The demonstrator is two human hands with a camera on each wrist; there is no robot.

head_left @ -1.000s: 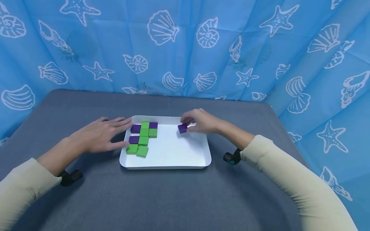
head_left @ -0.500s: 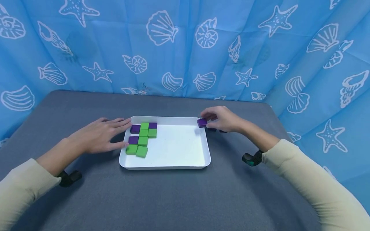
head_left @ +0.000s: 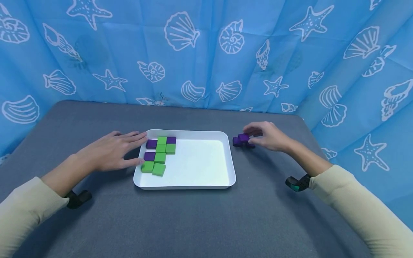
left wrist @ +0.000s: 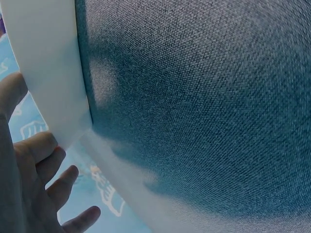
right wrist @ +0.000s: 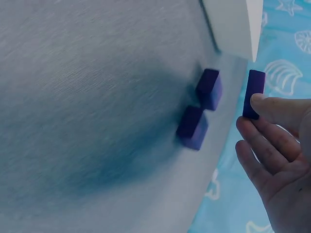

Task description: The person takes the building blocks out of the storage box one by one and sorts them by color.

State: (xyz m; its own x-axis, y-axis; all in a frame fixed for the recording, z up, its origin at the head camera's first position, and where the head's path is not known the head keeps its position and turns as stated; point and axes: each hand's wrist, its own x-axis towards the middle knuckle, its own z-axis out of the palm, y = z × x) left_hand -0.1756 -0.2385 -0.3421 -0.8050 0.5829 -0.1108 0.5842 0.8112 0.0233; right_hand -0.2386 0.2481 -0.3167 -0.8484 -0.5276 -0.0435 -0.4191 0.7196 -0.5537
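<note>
My right hand (head_left: 271, 137) pinches a purple block (right wrist: 253, 85) between thumb and fingers. It holds the block above the table, just right of the white tray (head_left: 200, 165). Below it, two more purple blocks lie on the cloth; one block (right wrist: 209, 89) is nearer the tray, the other block (right wrist: 193, 127) beside it. With fingers spread and fairly straight, my left hand (head_left: 114, 150) touches the tray's left rim. Inside the tray's left part sit several green blocks (head_left: 160, 157) and a few purple blocks (head_left: 151, 144), mostly in rows.
A grey cloth (head_left: 193, 222) covers the table under the tray. Behind and to the right hangs a blue curtain (head_left: 206, 64) with white shells and starfish. A black wrist band (head_left: 298, 183) is on the right arm, another band (head_left: 78, 199) on the left.
My right hand has carried the purple block out of the tray, over its right rim, to above the purple blocks on the table. The left hand has stayed put.
</note>
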